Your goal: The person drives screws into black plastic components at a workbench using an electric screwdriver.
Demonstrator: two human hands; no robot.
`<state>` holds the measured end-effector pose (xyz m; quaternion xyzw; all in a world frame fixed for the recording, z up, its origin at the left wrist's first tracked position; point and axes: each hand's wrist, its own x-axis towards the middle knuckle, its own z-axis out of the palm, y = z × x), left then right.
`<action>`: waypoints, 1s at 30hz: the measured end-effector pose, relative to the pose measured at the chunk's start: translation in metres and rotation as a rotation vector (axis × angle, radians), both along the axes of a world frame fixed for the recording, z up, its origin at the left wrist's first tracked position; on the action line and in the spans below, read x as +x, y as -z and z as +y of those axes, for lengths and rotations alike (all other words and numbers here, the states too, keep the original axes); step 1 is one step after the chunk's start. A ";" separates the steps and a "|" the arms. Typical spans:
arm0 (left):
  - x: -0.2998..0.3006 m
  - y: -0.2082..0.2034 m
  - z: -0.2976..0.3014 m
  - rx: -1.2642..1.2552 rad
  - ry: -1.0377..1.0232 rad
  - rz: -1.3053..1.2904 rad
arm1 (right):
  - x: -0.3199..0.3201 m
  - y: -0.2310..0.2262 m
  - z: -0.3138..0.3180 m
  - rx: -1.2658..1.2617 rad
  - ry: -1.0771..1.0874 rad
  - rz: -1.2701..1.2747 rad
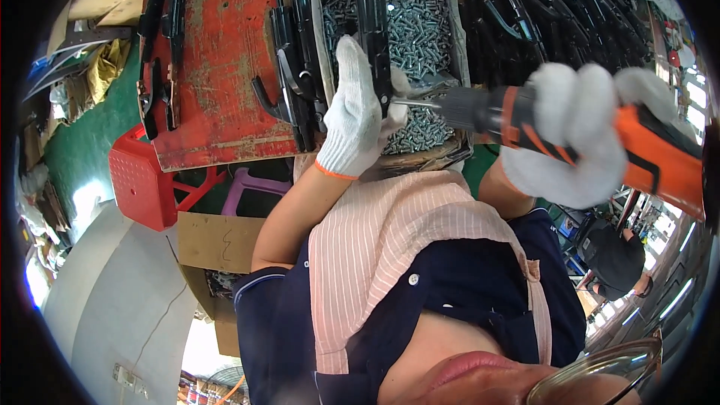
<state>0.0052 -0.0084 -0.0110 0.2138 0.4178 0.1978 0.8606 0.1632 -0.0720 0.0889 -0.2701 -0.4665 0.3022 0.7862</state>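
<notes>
My left hand (351, 109), in a white knit glove, is wrapped round the lower part of a long black metal tube (370, 7), which stands over a box full of silver screws (420, 37). My right hand (574, 135), gloved in white too, grips an orange and black cordless power screwdriver (652, 157) held level. Its thin bit (416, 103) points left and reaches the side of the tube by my left fingers. Whether a screw sits at the tip is hard to see. My left fingertips are partly hidden behind the tube.
More black metal parts (289, 67) lie left of the box on the worn red tabletop (225, 52), with a large pile (555, 7) on the right. A red stool (142, 180), a purple stool (255, 187) and a cardboard box (217, 244) are below. Another person (615, 259) is far right.
</notes>
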 end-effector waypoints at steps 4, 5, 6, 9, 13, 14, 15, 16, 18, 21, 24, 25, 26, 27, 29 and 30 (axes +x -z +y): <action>-0.006 -0.007 0.004 -0.057 -0.077 -0.259 | 0.008 0.006 0.008 -0.022 0.138 0.057; -0.007 -0.009 0.003 -0.090 -0.078 -0.243 | 0.008 0.014 0.017 -0.083 0.347 0.013; -0.009 -0.010 0.002 -0.122 -0.093 -0.224 | 0.009 0.023 0.026 -0.145 0.542 -0.031; -0.009 -0.010 0.002 -0.064 -0.068 -0.198 | 0.012 0.047 0.038 -0.088 0.423 0.145; -0.002 -0.017 0.004 -0.087 -0.066 -0.069 | 0.007 0.055 0.046 -0.126 0.440 0.297; -0.002 -0.017 0.004 -0.080 -0.061 -0.062 | 0.012 0.062 0.044 -0.131 0.443 0.298; -0.001 -0.017 0.005 -0.072 -0.057 -0.057 | 0.020 0.070 0.042 -0.097 0.325 0.288; 0.000 -0.017 0.005 -0.075 -0.058 -0.055 | 0.025 0.076 0.041 -0.062 0.207 0.278; 0.001 -0.016 0.006 -0.086 -0.057 -0.036 | 0.027 0.079 0.040 -0.116 0.279 0.194; 0.002 -0.016 0.006 -0.071 -0.050 -0.049 | 0.016 0.061 0.046 -0.202 0.444 0.120; 0.001 -0.014 0.004 -0.016 -0.043 -0.060 | 0.019 0.046 0.044 -0.210 0.515 0.176; 0.003 -0.014 0.004 -0.010 -0.034 -0.069 | 0.027 0.040 0.038 -0.186 0.505 0.216; 0.005 -0.012 0.003 -0.001 -0.001 -0.044 | 0.040 0.040 0.030 -0.087 0.411 0.173; 0.004 -0.010 0.003 0.008 0.021 -0.013 | 0.046 0.034 0.026 -0.083 0.365 0.198; 0.006 -0.011 0.001 0.041 0.004 0.013 | 0.051 0.025 0.021 -0.072 0.316 0.220; 0.008 -0.011 0.000 0.065 -0.008 0.041 | 0.049 0.021 0.020 -0.059 0.219 0.284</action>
